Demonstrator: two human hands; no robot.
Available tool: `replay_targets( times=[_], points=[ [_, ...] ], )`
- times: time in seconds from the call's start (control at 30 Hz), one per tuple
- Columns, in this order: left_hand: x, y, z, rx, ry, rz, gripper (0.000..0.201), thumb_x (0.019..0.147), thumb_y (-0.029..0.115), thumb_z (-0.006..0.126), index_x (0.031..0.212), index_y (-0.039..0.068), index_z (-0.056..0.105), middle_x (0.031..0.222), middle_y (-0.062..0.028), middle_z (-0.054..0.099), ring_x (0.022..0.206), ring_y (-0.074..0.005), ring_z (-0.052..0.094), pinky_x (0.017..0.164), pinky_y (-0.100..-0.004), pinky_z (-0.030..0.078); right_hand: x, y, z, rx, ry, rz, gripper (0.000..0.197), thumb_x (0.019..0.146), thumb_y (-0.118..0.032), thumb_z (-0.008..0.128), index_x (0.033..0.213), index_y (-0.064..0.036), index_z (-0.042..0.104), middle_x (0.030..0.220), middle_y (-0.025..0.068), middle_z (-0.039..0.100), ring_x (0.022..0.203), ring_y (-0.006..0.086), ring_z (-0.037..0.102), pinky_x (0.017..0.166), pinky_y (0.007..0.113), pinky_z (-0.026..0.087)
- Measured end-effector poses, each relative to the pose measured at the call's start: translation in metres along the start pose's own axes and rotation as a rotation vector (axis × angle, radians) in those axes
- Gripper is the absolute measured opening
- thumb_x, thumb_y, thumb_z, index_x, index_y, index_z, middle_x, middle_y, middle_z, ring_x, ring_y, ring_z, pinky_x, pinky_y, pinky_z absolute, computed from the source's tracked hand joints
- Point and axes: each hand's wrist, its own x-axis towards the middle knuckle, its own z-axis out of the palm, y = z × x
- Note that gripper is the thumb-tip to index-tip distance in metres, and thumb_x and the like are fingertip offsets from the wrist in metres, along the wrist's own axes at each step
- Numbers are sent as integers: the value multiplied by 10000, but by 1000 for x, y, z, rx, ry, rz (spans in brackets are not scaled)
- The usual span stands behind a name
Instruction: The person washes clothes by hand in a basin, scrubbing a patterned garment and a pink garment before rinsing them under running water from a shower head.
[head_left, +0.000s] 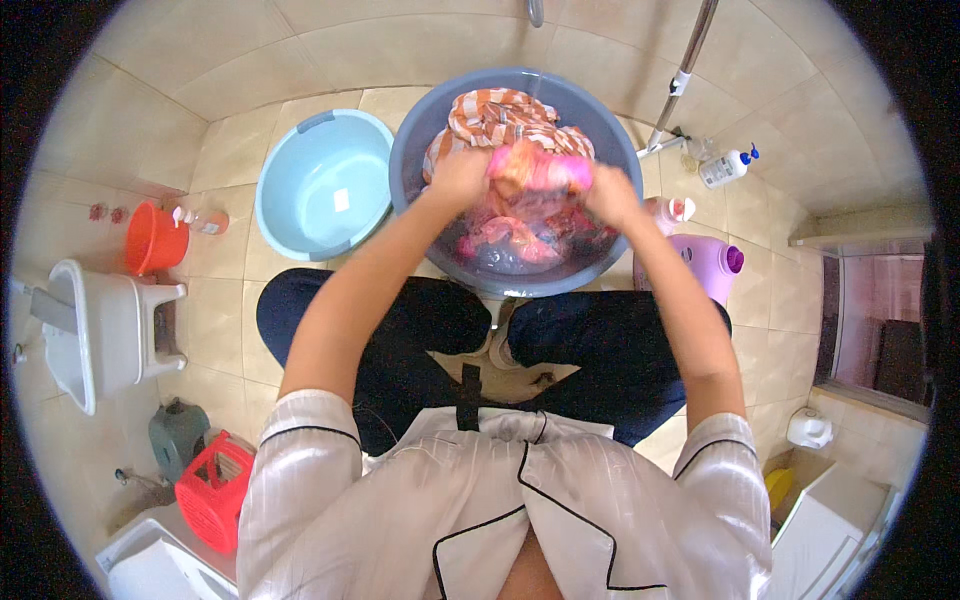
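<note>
A large grey-blue basin (612, 110) stands on the floor in front of my knees, with water and laundry in it. Over it, my left hand (462, 178) and my right hand (608, 195) grip the two ends of a pink and orange cloth (540, 168), bunched between them. Motion slightly blurs both hands and hides the fingers in part. Behind the held cloth, an orange-and-white striped cloth (500, 115) is heaped against the basin's far side. Wet pink fabric (515, 240) lies in the water at the near side.
Left of the basin is a light blue tub (320, 190). A purple jug (705, 265) and a white pump bottle (728, 167) stand to the right. Along the left wall are an orange bucket (155, 238), a white stool (110, 330) and a red plastic stool (215, 490).
</note>
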Motion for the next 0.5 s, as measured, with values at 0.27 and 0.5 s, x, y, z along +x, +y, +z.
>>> replay_targets(
  times=[0.27, 0.5],
  points=[
    [-21, 59, -250, -181, 477, 150, 445, 1065, 191, 817, 1481, 152, 971, 1289, -312, 964, 1229, -608, 909, 1108, -734, 737, -24, -103, -192, 36, 479, -169, 444, 1158, -303, 975, 1562, -122, 945, 1372, 327, 966, 1322, 596, 920, 1137, 663, 737],
    [-17, 71, -235, -526, 479, 173, 458, 1083, 317, 896, 1512, 177, 976, 1335, -305, 964, 1273, -621, 893, 1137, -693, 738, -20, -97, -191, 149, 465, -209, 417, 1157, -290, 960, 1536, -115, 959, 1361, 307, 977, 1334, 562, 938, 1133, 628, 733]
  ],
)
